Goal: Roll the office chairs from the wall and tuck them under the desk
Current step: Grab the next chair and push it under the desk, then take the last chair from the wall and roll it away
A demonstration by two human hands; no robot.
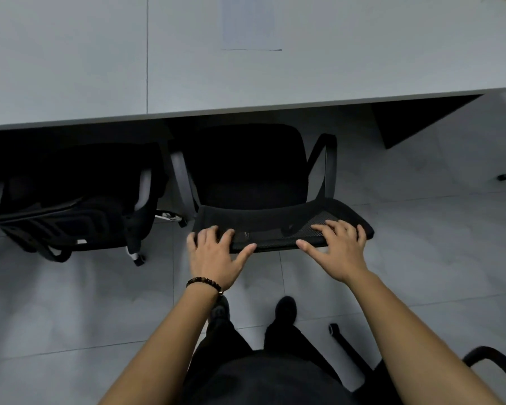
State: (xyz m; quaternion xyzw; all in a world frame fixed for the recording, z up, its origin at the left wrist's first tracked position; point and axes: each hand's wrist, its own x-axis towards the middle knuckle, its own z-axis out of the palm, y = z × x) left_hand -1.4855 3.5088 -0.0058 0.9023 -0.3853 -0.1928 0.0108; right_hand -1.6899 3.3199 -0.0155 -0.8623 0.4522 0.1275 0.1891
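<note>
1. A pale grey tabletop fills the upper part of the view, with a seam running across it and a faint sheet of paper lying flat on it; no writing on the sheet can be read.
2. A black mesh-backed office chair stands at the tabletop's edge, the front of its seat lost in shadow beneath the tabletop, its backrest nearest the person.
3. A second black office chair sits just to its left, partly under the tabletop and cut off by the frame; its form is hard to make out in the dark.
4. Part of a third chair shows at the lower right corner, only a caster, a leg and an arm loop visible.
5. The left hand, a beaded bracelet at the wrist, and the right hand both rest on the backrest's top edge, fingers spread wide over the mesh and thumbs against its near side.
6. No brand or label is legible anywhere.
</note>
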